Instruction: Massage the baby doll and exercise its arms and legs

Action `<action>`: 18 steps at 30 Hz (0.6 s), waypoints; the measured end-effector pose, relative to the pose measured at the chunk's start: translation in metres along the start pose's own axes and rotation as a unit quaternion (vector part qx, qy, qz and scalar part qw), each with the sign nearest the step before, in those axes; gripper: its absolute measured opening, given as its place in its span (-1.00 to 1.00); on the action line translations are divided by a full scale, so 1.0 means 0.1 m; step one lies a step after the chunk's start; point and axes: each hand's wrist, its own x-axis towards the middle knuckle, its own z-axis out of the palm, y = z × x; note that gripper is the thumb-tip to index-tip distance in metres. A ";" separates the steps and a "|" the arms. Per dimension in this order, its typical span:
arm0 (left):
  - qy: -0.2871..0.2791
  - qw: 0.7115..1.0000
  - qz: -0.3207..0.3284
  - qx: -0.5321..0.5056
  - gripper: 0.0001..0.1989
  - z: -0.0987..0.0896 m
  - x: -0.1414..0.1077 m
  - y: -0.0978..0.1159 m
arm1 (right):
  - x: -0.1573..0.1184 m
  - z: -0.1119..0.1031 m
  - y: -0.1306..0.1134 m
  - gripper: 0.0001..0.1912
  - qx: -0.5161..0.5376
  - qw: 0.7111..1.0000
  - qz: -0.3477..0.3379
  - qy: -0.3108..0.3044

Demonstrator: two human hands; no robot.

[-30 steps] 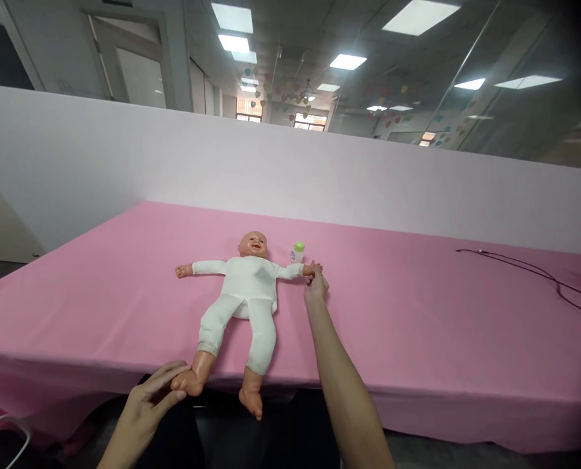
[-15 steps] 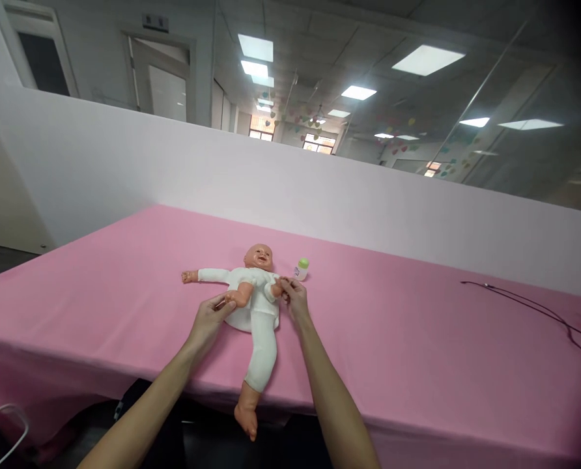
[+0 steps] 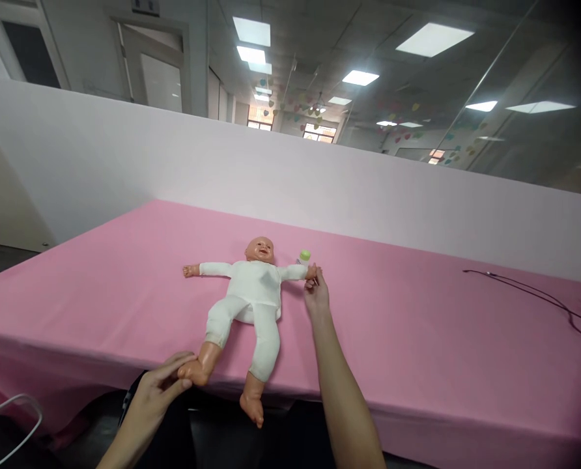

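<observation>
A baby doll with a white cloth body lies face up on the pink-covered table, its head toward the wall. Both its legs point toward me, and the feet hang past the table's front edge. My left hand grips the doll's foot on the left, fingers and thumb on either side of it. Out to the right, my right hand pinches the doll's hand, with that arm stretched sideways. Just behind this arm stands a small bottle with a green cap, partly hidden.
A thin black cable lies across the table's right side. Along the back runs a white low wall with glass above it. A white cable loops at the lower left, beside the hanging cloth.
The doll's left-side leg has come down from its bent-up position toward me, with my left hand on its foot. My right hand has drawn the doll's arm outward to the right.
</observation>
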 end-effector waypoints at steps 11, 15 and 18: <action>-0.064 0.981 0.048 -0.179 -0.53 0.93 1.17 0.69 | -0.51 0.35 0.16 -0.54 -0.133 0.957 0.051 -0.251; -0.066 0.986 0.048 -0.145 -0.55 0.72 0.99 0.55 | -0.30 0.25 0.15 -0.54 -0.059 0.995 0.004 -0.084; -0.034 0.994 0.017 -0.106 -0.50 0.33 0.68 0.33 | -0.09 0.06 0.11 -0.60 -0.043 0.996 -0.017 0.075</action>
